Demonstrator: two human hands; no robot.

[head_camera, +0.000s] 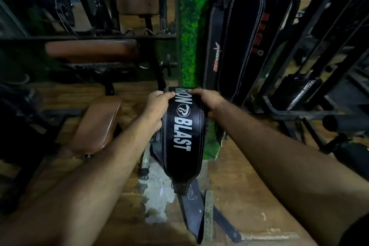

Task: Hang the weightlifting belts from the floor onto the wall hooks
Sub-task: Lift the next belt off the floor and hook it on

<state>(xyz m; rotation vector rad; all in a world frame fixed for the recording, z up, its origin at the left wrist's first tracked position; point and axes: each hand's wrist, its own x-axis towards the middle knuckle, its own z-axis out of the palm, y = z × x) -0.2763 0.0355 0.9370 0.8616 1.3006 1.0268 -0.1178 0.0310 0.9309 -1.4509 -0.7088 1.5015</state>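
Black "IRON BLAST" belt (183,126) at frame centre, held lengthwise, narrow tail trailing down to the wooden floor (239,195). Left hand (157,104) curled over its far-left edge, right hand (207,100) curled over its far-right edge, fingers clamped on leather. Hanging belts (239,32) at upper right; brown bench pad (97,126) at left.

A: Support surface?

B: Wood-plank floor (245,201), with a bare grey concrete patch (157,189) where the finish has worn off.

A: What lies on it, relative to that patch?

B: A dark strap (192,211) just right of the patch, running toward the camera. A pale perforated strap (208,215) beside it, further right. A buckle (144,171) at the patch's upper left edge. Brown padded bench (95,126) stands left of the patch.
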